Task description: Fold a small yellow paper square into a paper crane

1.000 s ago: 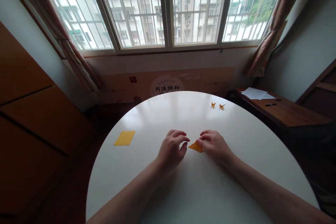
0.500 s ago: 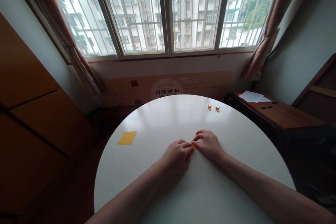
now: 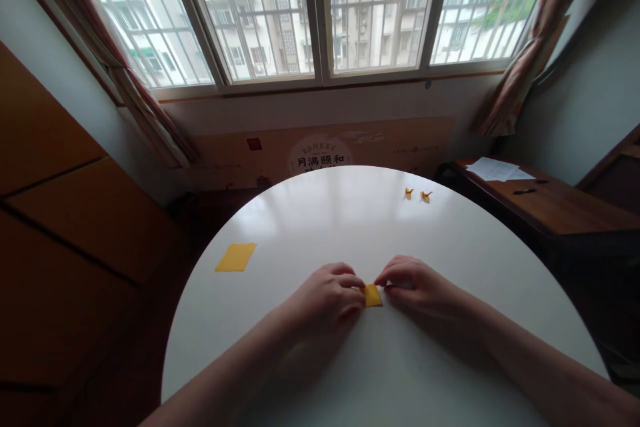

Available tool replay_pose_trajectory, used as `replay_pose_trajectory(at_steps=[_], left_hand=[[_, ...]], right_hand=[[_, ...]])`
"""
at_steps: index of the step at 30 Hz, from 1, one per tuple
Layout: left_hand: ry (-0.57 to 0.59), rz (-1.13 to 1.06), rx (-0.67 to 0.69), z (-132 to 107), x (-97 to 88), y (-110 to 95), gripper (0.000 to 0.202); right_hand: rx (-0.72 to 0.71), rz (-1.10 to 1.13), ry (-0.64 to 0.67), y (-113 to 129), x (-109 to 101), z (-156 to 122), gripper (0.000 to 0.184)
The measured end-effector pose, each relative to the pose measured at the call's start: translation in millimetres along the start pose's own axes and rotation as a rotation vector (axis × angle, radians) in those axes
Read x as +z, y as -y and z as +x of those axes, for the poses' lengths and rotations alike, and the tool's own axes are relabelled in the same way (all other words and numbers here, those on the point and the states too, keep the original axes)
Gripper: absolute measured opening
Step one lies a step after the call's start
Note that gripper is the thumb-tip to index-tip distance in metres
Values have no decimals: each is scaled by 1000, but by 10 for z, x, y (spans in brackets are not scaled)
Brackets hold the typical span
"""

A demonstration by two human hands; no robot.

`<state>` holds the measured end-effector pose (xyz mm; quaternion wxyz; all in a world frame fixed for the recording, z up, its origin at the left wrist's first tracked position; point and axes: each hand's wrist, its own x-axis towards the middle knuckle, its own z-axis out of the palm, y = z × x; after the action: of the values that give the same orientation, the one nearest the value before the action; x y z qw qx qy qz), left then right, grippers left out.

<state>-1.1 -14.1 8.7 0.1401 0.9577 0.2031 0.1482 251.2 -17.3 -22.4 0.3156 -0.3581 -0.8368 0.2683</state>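
Note:
A small folded square of yellow paper [image 3: 373, 295] lies on the white round table in front of me. My left hand [image 3: 334, 293] holds its left side, with curled fingers covering that edge. From the other side my right hand [image 3: 413, 281] has its fingertips at the paper's upper right corner, thumb and forefinger drawn close together. Whatever part of the paper is under the fingertips is hidden. Two small folded paper birds [image 3: 409, 193], orange-yellow like origami cranes, stand near the far right edge of the table.
Flat yellow paper [image 3: 236, 257], perhaps a stack of sheets, rests at the left of the white table [image 3: 300, 227]. Beyond the table are a printed cardboard panel [image 3: 370, 140] and a barred window. White papers [image 3: 493, 169] lie on a wooden side table [image 3: 565, 203] at right.
My hands have spread slightly apart, and the folded paper shows as a flat square rather than a small piece between the fingertips. The view has tilted down a little.

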Motion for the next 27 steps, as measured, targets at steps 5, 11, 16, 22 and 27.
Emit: replay_pose_trajectory(at_steps=[5,11,16,22,27], left_hand=[[95,-4,-18,14,-31,-17,13],[110,-48,-7,14,-94,-56,33],[116,-87,26,10,-107,-40,34],[118,-1,63,2,-67,-56,31],[136,-14,52,-35,-80,-154,32]], right_hand=[[-84,-176,20,-33,-16,39,26],[-143,-209,135,-64,-74,71,10],[-172,-127,184,-60,-72,43,9],[-145,-70,206,41,-68,12,8],[-115,-87,218,120,-55,-15,7]])
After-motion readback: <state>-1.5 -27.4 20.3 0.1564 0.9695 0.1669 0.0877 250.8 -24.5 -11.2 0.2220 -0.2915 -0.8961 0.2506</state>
